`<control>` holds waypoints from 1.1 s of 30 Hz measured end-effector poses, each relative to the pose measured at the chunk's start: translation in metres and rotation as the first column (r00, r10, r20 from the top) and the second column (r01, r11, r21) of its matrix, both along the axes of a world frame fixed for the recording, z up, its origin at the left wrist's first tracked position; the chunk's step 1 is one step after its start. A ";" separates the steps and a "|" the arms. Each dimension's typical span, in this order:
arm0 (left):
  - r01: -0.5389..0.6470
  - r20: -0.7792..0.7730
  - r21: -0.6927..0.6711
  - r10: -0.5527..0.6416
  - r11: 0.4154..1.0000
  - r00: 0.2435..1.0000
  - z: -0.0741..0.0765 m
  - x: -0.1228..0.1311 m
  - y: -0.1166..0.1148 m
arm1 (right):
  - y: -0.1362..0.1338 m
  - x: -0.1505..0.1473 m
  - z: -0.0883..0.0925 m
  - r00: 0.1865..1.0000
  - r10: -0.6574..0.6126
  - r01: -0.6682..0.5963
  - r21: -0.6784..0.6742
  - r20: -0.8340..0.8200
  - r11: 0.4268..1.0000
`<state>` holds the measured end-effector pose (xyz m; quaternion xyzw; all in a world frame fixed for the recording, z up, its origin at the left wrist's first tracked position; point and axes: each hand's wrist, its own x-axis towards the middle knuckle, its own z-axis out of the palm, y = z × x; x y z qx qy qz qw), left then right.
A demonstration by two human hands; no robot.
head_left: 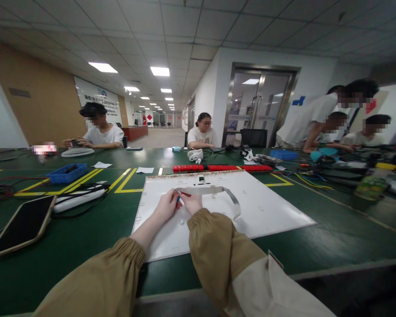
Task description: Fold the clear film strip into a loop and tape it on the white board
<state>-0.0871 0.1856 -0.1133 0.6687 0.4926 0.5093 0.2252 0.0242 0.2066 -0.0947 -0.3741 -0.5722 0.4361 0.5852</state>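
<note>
A large white panel lies flat on the green table in front of me. A grey flat ribbon cable arches over it and bends down at the right. Above the panel's left part, my left hand is closed in a pinch at the cable's left end. My right hand meets it there, its fingers also closed on the cable end. A small blue bit shows between the fingertips. The fingers hide exactly how each hand grips the end.
A phone and a white power strip with black cords lie at left, near a blue tray. Red strips run behind the panel. Cables and a green-labelled container stand at right. Several people sit or lean around the table.
</note>
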 end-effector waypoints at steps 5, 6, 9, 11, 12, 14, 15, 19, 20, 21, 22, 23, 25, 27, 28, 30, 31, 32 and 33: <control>0.002 0.003 -0.003 -0.002 1.000 1.000 0.000 0.000 -0.001 | -0.001 -0.002 0.000 0.999 -0.031 0.030 -0.037 -0.036 0.999; -0.008 -0.008 0.002 0.008 1.000 1.000 0.001 -0.001 -0.002 | -0.001 -0.001 0.000 0.999 -0.037 0.035 -0.044 -0.038 0.998; -0.030 -0.048 0.019 0.031 0.999 0.998 0.002 0.000 -0.004 | -0.003 -0.001 0.001 0.998 -0.058 0.056 -0.065 -0.039 0.996; -0.033 -0.070 0.026 0.035 0.999 0.997 0.003 0.000 -0.005 | -0.003 -0.001 0.002 0.997 -0.072 0.068 -0.082 -0.037 0.994; -0.034 -0.083 0.029 0.037 0.999 0.996 0.003 -0.001 -0.005 | -0.003 -0.001 0.002 0.997 -0.075 0.072 -0.090 -0.035 0.993; -0.039 -0.110 0.040 0.043 0.998 0.993 0.003 -0.002 -0.005 | -0.003 -0.001 0.002 0.996 -0.078 0.074 -0.100 -0.032 0.992; -0.043 -0.123 0.045 0.048 0.998 0.991 0.003 -0.002 -0.004 | -0.003 -0.001 0.002 0.996 -0.078 0.074 -0.101 -0.032 0.992; -0.057 -0.172 0.062 0.067 0.996 0.983 0.003 -0.004 -0.003 | -0.004 -0.001 0.002 0.997 -0.076 0.072 -0.095 -0.030 0.993; -0.058 -0.182 0.065 0.069 0.996 0.981 0.003 -0.004 -0.004 | -0.004 -0.001 0.002 0.997 -0.072 0.068 -0.094 -0.030 0.993; -0.057 -0.190 0.069 0.069 0.996 0.979 0.004 -0.004 -0.004 | -0.003 -0.001 0.001 0.997 -0.067 0.064 -0.095 -0.030 0.993; -0.057 -0.196 0.073 0.070 0.996 0.978 0.005 -0.004 -0.005 | -0.002 -0.002 0.001 0.998 -0.062 0.059 -0.098 -0.029 0.993; -0.056 -0.202 0.075 0.070 0.996 0.977 0.006 -0.004 -0.006 | -0.002 -0.002 0.000 0.998 -0.059 0.056 -0.103 -0.027 0.993; -0.064 -0.212 0.082 0.080 0.995 0.974 0.007 -0.003 -0.007 | 0.000 -0.003 -0.001 0.998 -0.054 0.051 -0.119 -0.021 0.992; -0.075 -0.218 0.083 0.092 0.994 0.972 0.008 -0.003 -0.008 | 0.001 -0.003 -0.001 0.999 -0.050 0.048 -0.134 -0.016 0.990; -0.079 -0.220 0.083 0.095 0.993 0.971 0.008 -0.003 -0.008 | 0.001 -0.003 -0.001 0.999 -0.048 0.046 -0.139 -0.014 0.989; -0.083 -0.225 0.080 0.099 0.993 0.969 0.007 -0.003 -0.008 | 0.001 -0.003 -0.001 0.999 -0.045 0.043 -0.146 -0.009 0.988; -0.084 -0.227 0.078 0.099 0.993 0.969 0.007 -0.003 -0.008 | 0.000 -0.003 0.000 0.999 -0.044 0.043 -0.149 -0.006 0.988; -0.087 -0.229 0.076 0.102 0.993 0.968 0.007 -0.003 -0.008 | 0.000 -0.003 0.000 0.999 -0.043 0.042 -0.152 -0.002 0.988; -0.090 -0.231 0.076 0.105 0.993 0.967 0.007 -0.004 -0.008 | -0.001 -0.003 0.001 0.999 -0.043 0.042 -0.155 0.001 0.987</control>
